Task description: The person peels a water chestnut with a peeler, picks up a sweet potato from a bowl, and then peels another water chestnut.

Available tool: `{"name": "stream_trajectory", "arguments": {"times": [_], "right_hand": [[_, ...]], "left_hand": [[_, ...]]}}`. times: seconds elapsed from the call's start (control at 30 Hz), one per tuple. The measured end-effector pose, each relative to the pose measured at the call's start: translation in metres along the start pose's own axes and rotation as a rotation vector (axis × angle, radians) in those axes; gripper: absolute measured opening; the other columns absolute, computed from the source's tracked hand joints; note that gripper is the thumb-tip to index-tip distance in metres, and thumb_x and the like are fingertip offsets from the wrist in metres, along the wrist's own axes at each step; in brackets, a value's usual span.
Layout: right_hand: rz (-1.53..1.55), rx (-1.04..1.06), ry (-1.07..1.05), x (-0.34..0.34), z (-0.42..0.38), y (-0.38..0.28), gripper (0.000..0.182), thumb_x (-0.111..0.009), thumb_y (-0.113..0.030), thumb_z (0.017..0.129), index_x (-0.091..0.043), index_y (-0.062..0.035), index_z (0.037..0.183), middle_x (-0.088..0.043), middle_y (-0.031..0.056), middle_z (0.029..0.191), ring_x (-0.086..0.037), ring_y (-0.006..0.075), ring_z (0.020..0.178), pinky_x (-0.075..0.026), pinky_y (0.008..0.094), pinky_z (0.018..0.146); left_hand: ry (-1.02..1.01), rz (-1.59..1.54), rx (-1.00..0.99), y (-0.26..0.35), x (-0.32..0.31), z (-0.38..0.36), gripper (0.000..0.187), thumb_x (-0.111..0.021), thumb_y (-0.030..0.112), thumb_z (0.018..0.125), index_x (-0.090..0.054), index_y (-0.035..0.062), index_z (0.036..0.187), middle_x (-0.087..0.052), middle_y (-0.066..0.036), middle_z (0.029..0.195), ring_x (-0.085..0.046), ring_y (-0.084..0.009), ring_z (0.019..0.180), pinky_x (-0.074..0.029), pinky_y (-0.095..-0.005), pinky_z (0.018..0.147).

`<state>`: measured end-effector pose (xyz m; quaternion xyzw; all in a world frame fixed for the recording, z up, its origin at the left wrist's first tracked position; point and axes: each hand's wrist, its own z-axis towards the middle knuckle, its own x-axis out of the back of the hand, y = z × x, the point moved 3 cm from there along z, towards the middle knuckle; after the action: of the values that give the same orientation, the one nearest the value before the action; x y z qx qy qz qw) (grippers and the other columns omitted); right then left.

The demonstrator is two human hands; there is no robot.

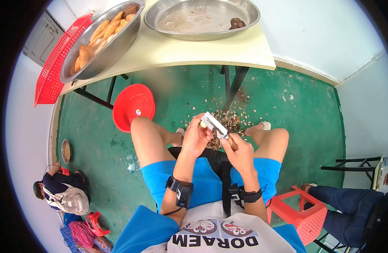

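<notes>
My right hand point(239, 152) is closed around the wooden handle of a peeling knife point(217, 125), a flat silver blade with a slot in it. Close to the blade's far end, my left hand point(196, 135) is closed, with a small pale yellow piece point(203, 124) showing at its fingertips; its kind I cannot tell. Both hands are held over my lap, between my knees. Brown and pale peelings point(232, 120) lie scattered on the green floor beyond them.
A table point(168, 55) ahead carries a metal basin point(118, 52) of peeled orange tubers point(107, 31), a red basket point(55, 71) and a wide pan point(194, 36) with one dark lump point(237, 23). Below sits a red basin point(122, 107). A red stool point(310, 223) and people flank me.
</notes>
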<state>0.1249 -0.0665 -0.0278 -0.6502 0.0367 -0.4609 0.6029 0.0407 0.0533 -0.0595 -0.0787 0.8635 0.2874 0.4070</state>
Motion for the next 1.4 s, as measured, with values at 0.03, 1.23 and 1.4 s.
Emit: {"name": "stream_trajectory", "arguments": {"times": [0.03,1.23,1.4], "right_hand": [[-0.051,0.026,-0.003,0.0,0.0,-0.002,0.025,-0.062,-0.029,0.076,-0.058,-0.0055,0.083,-0.057,0.0124,0.059,-0.057,0.0278,0.052,-0.044,0.0348,0.046],[0.126,-0.101,0.029,0.001,0.002,0.006,0.026,-0.061,-0.027,0.078,-0.057,-0.0028,0.085,-0.056,0.0144,0.059,-0.059,0.0275,0.054,-0.043,0.0321,0.047],[0.074,-0.015,-0.045,-0.004,-0.001,0.007,0.026,-0.062,-0.028,0.077,-0.058,-0.0043,0.085,-0.056,0.0135,0.059,-0.058,0.0281,0.053,-0.043,0.033,0.047]], "left_hand": [[0.029,0.022,-0.014,0.001,0.001,0.0,0.016,-0.045,0.025,0.087,-0.047,0.0092,0.088,-0.05,0.0,0.067,-0.046,-0.0081,0.054,-0.037,-0.0194,0.046],[0.01,0.27,-0.12,0.004,-0.007,-0.008,0.024,-0.044,0.026,0.085,-0.049,0.0071,0.099,-0.039,0.002,0.059,-0.036,-0.0061,0.05,-0.026,-0.0192,0.041],[0.017,0.143,-0.078,0.005,0.0,-0.005,0.018,-0.046,0.027,0.083,-0.047,0.0095,0.086,-0.044,0.002,0.061,-0.04,-0.006,0.051,-0.029,-0.0192,0.042]]}}
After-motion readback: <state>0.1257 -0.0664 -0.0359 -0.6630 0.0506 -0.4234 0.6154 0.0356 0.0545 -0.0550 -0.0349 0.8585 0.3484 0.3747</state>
